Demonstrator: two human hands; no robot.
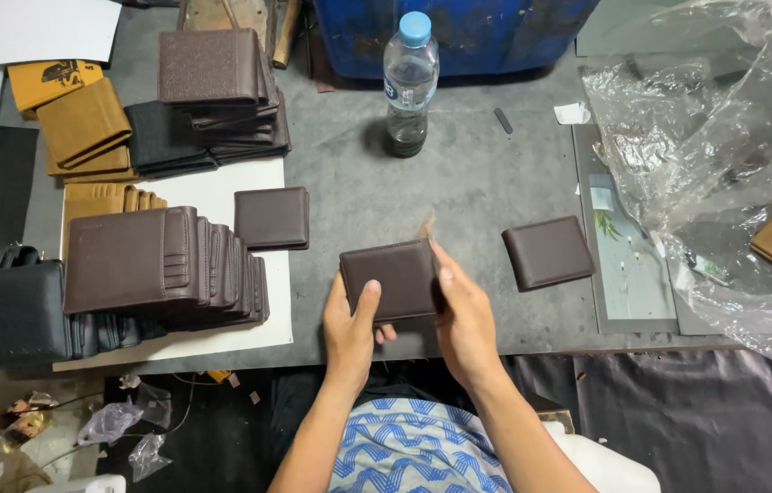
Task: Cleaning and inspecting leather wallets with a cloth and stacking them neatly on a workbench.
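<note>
Brown leather wallet [391, 278] gripped in both hands, held just above the near edge of the grey worktop [459, 183], at about 6 o'clock of the view. Left hand [352, 329] clamped on the wallet's lower left corner, thumb laid flat on the front face, other fingers hidden behind. Right hand [462, 319] closed along the wallet's right edge, thumb on the front, fingers curled round the back.

Two more single brown wallets lying flat: one [547, 253] at 3 o'clock of the held wallet, near but apart from the right hand; another [272, 218] at 10 o'clock, on a white sheet [213, 194]. One fanned row of open brown wallets [162, 265] at 9 o'clock on the same sheet; exact count hard to tell. One stack of brown wallets [222, 87] at 11 o'clock, with tan wallets [80, 123] beside it and black ones [3, 310] at far left. One clear plastic bottle [409, 82] with a blue cap standing upright at 12 o'clock. Crumpled clear plastic bag [724, 164] at 2 o'clock.
</note>
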